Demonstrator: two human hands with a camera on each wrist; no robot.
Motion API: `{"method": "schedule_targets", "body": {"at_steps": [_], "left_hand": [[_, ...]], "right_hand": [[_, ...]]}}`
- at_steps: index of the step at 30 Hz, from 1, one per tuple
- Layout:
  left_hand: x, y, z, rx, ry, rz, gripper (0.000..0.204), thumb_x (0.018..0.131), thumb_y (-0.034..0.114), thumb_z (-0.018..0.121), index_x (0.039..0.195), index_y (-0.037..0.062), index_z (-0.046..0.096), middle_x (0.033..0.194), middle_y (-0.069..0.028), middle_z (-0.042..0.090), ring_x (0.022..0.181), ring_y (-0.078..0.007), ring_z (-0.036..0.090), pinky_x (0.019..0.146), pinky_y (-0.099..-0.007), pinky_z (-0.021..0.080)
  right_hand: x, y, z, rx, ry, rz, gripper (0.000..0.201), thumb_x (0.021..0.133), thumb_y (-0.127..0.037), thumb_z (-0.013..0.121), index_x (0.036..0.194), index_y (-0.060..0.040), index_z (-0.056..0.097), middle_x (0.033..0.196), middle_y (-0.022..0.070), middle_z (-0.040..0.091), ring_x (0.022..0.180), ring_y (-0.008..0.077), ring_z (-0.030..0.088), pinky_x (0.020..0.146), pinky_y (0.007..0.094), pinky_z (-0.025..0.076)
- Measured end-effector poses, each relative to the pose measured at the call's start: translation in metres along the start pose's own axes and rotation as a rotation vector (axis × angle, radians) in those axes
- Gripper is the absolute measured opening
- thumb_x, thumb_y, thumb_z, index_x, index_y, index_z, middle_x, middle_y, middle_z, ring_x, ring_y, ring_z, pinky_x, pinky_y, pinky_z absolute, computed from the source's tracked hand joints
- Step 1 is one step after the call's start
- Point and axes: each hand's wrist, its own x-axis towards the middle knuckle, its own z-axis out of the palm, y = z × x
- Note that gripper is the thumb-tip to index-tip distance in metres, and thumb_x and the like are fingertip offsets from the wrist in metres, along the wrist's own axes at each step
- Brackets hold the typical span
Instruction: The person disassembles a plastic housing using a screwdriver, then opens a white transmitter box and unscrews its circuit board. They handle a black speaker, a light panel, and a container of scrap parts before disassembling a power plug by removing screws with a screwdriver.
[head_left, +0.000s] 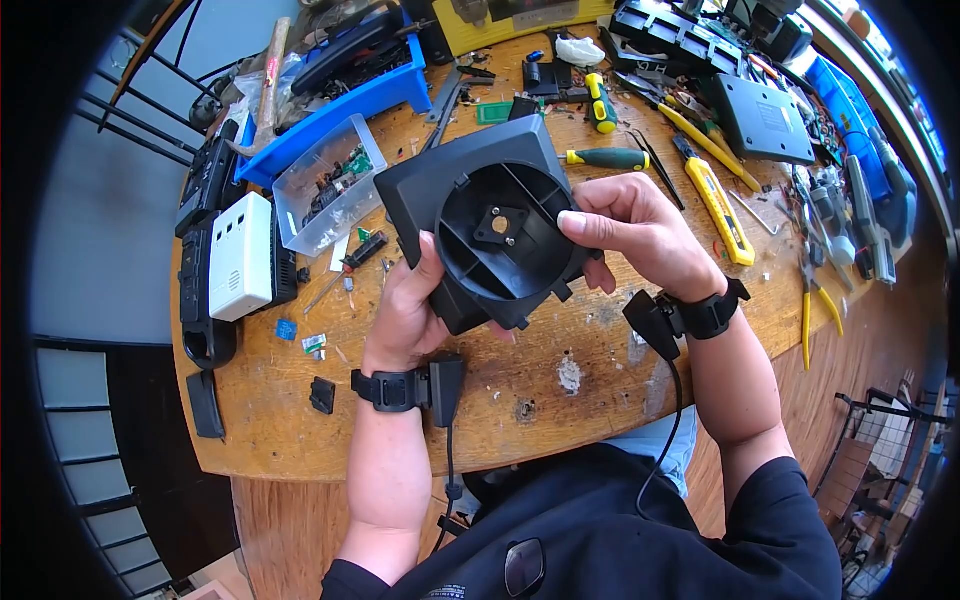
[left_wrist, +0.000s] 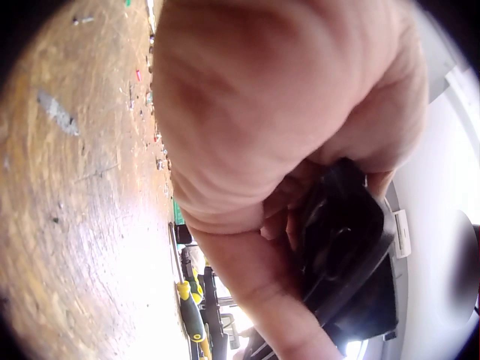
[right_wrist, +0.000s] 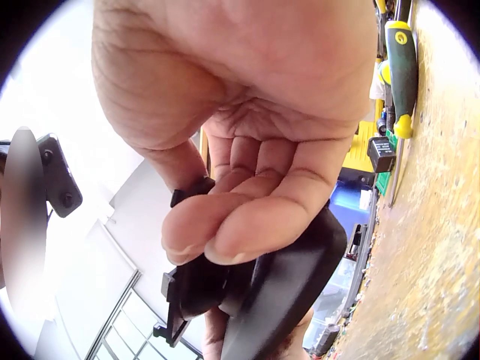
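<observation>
1. Where the person faces the table (head_left: 480,430), a black shirt (head_left: 600,520) lies nearest; the left wrist wears a black strap (head_left: 392,390), the right a second strap (head_left: 708,315).
2. The left hand (head_left: 405,305) grips a black plastic housing (head_left: 540,255) at its lower left, the thumb on top and the other fingers partly hidden beneath.
3. The right hand (head_left: 640,235) holds the housing at its right side between thumb and bent fingers; the right wrist view shows those fingers curled against it.
4. The housing is above the table, tilted, its round opening toward the head camera; a small hub (head_left: 488,232) with two screws sits at the centre.
5. Farther right lie yellow-handled pliers (head_left: 822,310) and a yellow utility knife (head_left: 720,215); to the left, a white box (head_left: 240,258) stands near a clear plastic bin (head_left: 325,240) of small parts.
6. Behind the housing lies a green-and-yellow screwdriver (head_left: 610,159); beyond the bin is a blue tray (head_left: 335,118), and a yellow case (head_left: 520,25) occupies the far edge.
</observation>
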Motion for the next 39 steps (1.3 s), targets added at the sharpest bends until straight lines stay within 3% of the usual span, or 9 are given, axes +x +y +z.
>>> {"method": "schedule_targets", "body": {"at_steps": [19,26,28,29,31,34,38,39], "left_hand": [[-0.0002,-0.0005,0.0034,0.05,-0.006,0.044,0.062,0.093,0.045,0.039,0.131,-0.0034,0.031,0.115,-0.0226,0.054,0.091,-0.0341,0.064,0.063,-0.044,0.059],[-0.0005,-0.0029,0.0007,0.081,0.0,0.078,0.06,0.093,0.042,0.042,0.13,-0.0031,0.033,0.117,-0.0218,0.053,0.091,-0.0344,0.063,0.064,-0.0446,0.059],[-0.001,-0.0036,-0.0039,0.106,-0.017,0.064,0.06,0.092,0.042,0.044,0.134,0.0009,0.03,0.123,-0.0223,0.049,0.099,-0.0378,0.06,0.064,-0.0532,0.057],[-0.0012,-0.0037,-0.0025,0.106,-0.017,0.064,0.06,0.092,0.042,0.044,0.134,0.0009,0.03,0.123,-0.0223,0.049,0.099,-0.0378,0.06,0.064,-0.0532,0.057],[-0.0014,-0.004,0.0016,0.081,0.05,0.083,0.057,0.094,0.04,0.042,0.13,-0.0033,0.034,0.119,-0.0193,0.052,0.096,-0.0314,0.062,0.068,-0.0422,0.058],[-0.0012,-0.0052,-0.0016,0.112,0.057,0.093,0.056,0.095,0.04,0.041,0.13,-0.0032,0.035,0.12,-0.0182,0.052,0.1,-0.0287,0.061,0.072,-0.0397,0.058],[-0.0011,-0.0043,-0.002,0.139,0.029,0.1,0.056,0.095,0.04,0.041,0.13,-0.0031,0.036,0.12,-0.0178,0.052,0.102,-0.0272,0.059,0.075,-0.0376,0.057],[-0.0011,-0.0048,-0.0048,0.129,0.026,0.091,0.057,0.094,0.041,0.042,0.131,-0.0014,0.034,0.121,-0.0192,0.051,0.1,-0.0317,0.06,0.069,-0.0441,0.057]], "right_hand": [[0.0009,0.0017,0.0028,0.107,0.037,-0.011,0.033,0.089,-0.03,0.061,0.07,-0.0028,0.058,0.06,0.0013,0.057,0.049,0.0071,0.057,0.044,0.0182,0.043],[0.0011,0.0026,0.0016,-0.005,0.029,-0.081,0.033,0.089,-0.029,0.061,0.07,-0.0025,0.058,0.06,0.0013,0.057,0.051,0.0065,0.058,0.045,0.0181,0.043],[0.0005,0.002,0.0026,-0.005,0.05,-0.082,0.032,0.088,-0.028,0.062,0.07,-0.0027,0.057,0.06,0.001,0.057,0.052,0.0064,0.059,0.046,0.018,0.044],[0.0002,0.0013,0.0028,-0.005,0.05,-0.082,0.032,0.088,-0.028,0.062,0.07,-0.0027,0.057,0.06,0.001,0.057,0.052,0.0064,0.059,0.046,0.018,0.044],[-0.0002,-0.0001,0.0031,-0.014,0.051,-0.081,0.032,0.088,-0.028,0.062,0.07,-0.0031,0.056,0.06,0.0007,0.057,0.052,0.0064,0.059,0.046,0.0179,0.045],[-0.0008,-0.0008,0.0033,0.036,0.045,-0.069,0.032,0.088,-0.028,0.062,0.069,-0.0035,0.056,0.059,0.0006,0.056,0.051,0.0063,0.059,0.046,0.0178,0.045],[0.0006,0.0037,0.0028,0.031,0.055,-0.084,0.032,0.088,-0.028,0.062,0.068,-0.0038,0.056,0.059,0.0007,0.056,0.05,0.0063,0.058,0.046,0.0179,0.044],[0.001,0.0055,0.0021,0.024,0.052,-0.093,0.032,0.088,-0.028,0.062,0.068,-0.0037,0.056,0.059,0.0009,0.057,0.05,0.0063,0.058,0.046,0.018,0.044]]}}
